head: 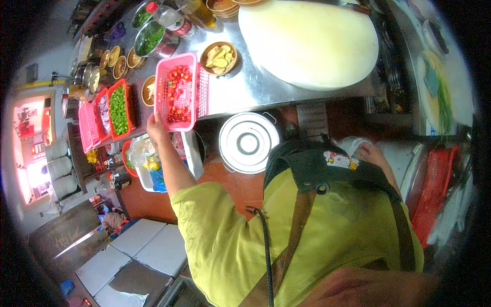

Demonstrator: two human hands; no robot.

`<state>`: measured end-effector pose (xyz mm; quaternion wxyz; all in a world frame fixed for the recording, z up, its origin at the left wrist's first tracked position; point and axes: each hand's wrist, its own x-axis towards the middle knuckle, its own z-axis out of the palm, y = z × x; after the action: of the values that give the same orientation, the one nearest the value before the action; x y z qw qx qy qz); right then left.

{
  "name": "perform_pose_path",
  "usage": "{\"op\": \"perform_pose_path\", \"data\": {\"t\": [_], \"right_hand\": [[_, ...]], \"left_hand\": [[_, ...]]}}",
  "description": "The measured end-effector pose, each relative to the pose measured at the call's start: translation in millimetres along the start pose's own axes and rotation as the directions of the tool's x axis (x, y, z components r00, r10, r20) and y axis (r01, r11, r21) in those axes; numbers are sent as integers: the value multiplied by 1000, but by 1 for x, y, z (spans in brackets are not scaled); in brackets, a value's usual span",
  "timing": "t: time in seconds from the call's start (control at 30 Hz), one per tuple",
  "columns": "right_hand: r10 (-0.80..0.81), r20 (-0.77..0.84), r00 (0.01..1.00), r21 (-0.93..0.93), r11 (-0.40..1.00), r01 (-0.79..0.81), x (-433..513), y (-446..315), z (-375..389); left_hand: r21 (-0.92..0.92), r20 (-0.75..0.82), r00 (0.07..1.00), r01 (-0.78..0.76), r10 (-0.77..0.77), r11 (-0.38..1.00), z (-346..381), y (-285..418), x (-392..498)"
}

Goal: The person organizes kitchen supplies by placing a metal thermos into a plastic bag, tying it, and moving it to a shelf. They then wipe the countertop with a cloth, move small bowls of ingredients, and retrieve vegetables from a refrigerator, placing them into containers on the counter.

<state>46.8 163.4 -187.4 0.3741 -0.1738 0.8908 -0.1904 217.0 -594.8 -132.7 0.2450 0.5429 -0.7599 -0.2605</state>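
Note:
My left hand (pixel 156 128) grips the near left corner of a pink plastic basket (pixel 195 92) that holds cut red chilies (pixel 179 94). That basket sits at the front edge of a steel counter (pixel 226 92). Just left of it are a small bowl of pale pieces (pixel 149 91) and a red basket of chopped green peppers (pixel 119 111). A bowl of sliced ginger (pixel 219 58) stands to its right. My right hand (pixel 370 152) is low at my right side, fingers bent at a clear plastic bag or film (pixel 351 145); its hold is partly hidden.
A large round white cutting board (pixel 310 46) covers the counter's right part. Bottles (pixel 178 23) and steel pots of chopped greens (pixel 151 38) stand at the back. Below the counter are a lidded metal pot (pixel 248 142) and a white bin (pixel 195 153). A red basket (pixel 433 192) stands at right.

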Motion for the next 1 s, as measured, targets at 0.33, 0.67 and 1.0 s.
{"op": "perform_pose_path", "data": {"t": [0.33, 0.67, 1.0], "right_hand": [[-188, -316, 930, 87, 970, 226, 49, -124, -112], [-566, -443, 695, -23, 783, 622, 137, -212, -199], [-814, -59, 578, 79, 573, 816, 185, -274, -197]], "left_hand": [[74, -1, 991, -135, 136, 988, 19, 17, 20], [-47, -361, 924, -154, 127, 987, 3, 83, -127], [182, -199, 974, 141, -104, 973, 6, 102, -319]]}}
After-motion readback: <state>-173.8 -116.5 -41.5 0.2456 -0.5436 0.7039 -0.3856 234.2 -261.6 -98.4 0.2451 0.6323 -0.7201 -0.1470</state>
